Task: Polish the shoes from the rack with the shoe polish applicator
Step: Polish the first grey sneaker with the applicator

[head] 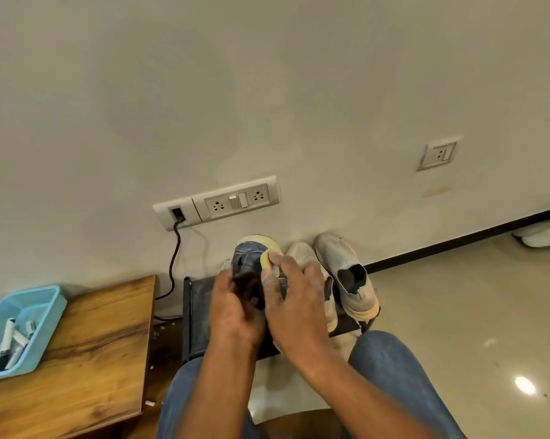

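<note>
Over the rack [200,312], the left hand [235,308] grips a dark shoe [248,258], toe up; the right hand [294,299] pinches the yellow applicator [267,259] against its side. Polishing step underway, likely; next, rub across remaining upper. Grey shoes [346,274] wait beside.

Left hand [235,307]: curled round the blue shoe [251,264], holding it up over the rack [200,315].
Right hand [294,304]: fingertips pinching a yellow applicator [267,259] against the shoe's side, pale dust on the fingers.
Shoe: blue upper, cream sole pointing at the wall; blurred.
Rack: dark, low, against the wall; a grey pair [337,277] lies on it just right of the hands.
Table [86,350]: wooden, on the left, carrying a blue basket [20,327] of small items.
Wall: sockets [216,202] with a black cable [174,258] plugged in.
Knees: blue jeans [390,372], down low.
</note>
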